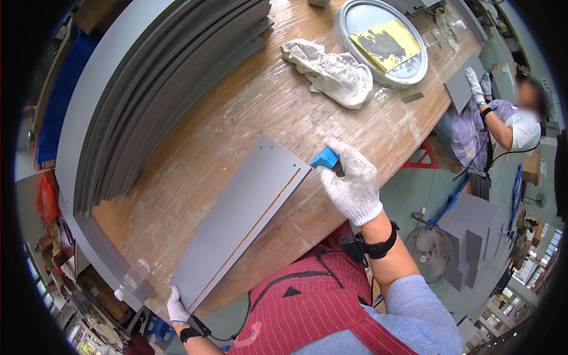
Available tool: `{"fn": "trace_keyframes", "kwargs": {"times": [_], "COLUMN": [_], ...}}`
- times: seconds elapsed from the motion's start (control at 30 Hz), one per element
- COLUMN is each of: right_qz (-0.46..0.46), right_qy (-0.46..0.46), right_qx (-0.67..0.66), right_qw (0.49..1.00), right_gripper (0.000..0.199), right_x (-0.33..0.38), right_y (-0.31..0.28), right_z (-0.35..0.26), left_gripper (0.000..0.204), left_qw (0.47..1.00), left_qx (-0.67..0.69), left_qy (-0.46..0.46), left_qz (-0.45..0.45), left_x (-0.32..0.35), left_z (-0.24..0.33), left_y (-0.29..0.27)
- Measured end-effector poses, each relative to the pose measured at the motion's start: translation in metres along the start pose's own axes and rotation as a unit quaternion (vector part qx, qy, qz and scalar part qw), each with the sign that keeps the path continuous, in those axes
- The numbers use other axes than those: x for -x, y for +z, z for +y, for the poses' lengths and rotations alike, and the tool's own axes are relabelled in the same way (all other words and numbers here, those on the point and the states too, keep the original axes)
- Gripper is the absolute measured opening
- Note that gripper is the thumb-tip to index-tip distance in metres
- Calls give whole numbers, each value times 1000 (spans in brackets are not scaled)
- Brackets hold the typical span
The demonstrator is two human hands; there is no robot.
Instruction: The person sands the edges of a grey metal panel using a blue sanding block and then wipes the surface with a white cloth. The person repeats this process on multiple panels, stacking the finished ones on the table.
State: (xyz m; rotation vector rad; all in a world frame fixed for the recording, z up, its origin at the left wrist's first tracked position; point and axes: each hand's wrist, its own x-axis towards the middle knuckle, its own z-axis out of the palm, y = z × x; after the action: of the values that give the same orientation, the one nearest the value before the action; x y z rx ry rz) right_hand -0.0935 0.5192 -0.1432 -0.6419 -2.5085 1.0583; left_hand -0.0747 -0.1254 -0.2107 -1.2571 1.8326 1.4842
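Note:
A long grey panel with a narrow brownish groove and small holes at its far end lies slantwise on the wooden table. My left hand, in a white glove, grips the panel's near left corner. At the far right corner, my right hand, in a white glove smudged grey, pinches a small blue block between thumb and fingers. The block sits right beside the panel's end edge; whether it touches that edge I cannot tell.
Stacked grey panels stand along the left. Farther off are a crumpled white cloth and a round tub bearing a yellow, grey-smeared sheet. A clear bottle stands near left. At right, a co-worker handles another panel.

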Motion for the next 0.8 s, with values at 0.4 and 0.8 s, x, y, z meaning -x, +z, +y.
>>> {"fn": "trace_keyframes", "kwargs": {"times": [0.4, 0.8], "right_qz": [83, 48], "right_qy": [-74, -77], "right_qx": [24, -15], "right_qw": [994, 996], "right_gripper": [44, 43], "right_x": [10, 20], "right_y": [10, 12], "right_z": [-9, -11], "left_gripper": [50, 48], "left_qw": [1000, 1000], "left_qx": [-15, -6], "left_qy": [1, 0], "left_qz": [13, -7], "left_x": [10, 17], "left_z": [5, 10], "left_y": [9, 17]}}
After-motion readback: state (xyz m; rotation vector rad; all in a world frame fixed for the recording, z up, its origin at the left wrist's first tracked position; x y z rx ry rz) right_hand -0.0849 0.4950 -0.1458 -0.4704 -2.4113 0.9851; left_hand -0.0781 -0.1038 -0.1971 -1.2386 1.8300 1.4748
